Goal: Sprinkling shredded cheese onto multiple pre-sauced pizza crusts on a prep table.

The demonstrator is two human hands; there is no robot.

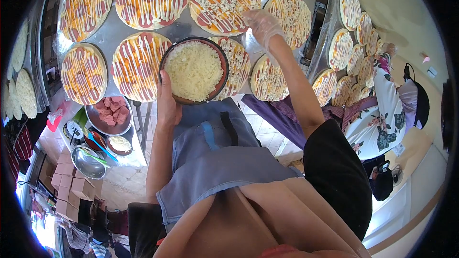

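Note:
My left hand (169, 101) grips the near left side of a dark round bowl (225, 72), which is filled with grated white cheese (193, 70). The bowl is held over the near edge of a metal table and partly covers a pizza (235, 67) behind it. In a clear plastic glove, my right hand (262, 27) is over the right edge of a pizza (221, 2) with scattered cheese crumbs on its top. Its fingers are bent together, with pale crumbs at their tips. Another pizza (288, 19) lies just right of that hand.
Several more topped pizzas cover the metal table (179, 32). At lower left, a side table holds a metal bowl of pink meat (112, 114), a smaller cheese bowl (119, 145) and an empty-looking metal bowl (86, 166). On the right, a person in a floral top (382, 119) stands by another pizza-covered table.

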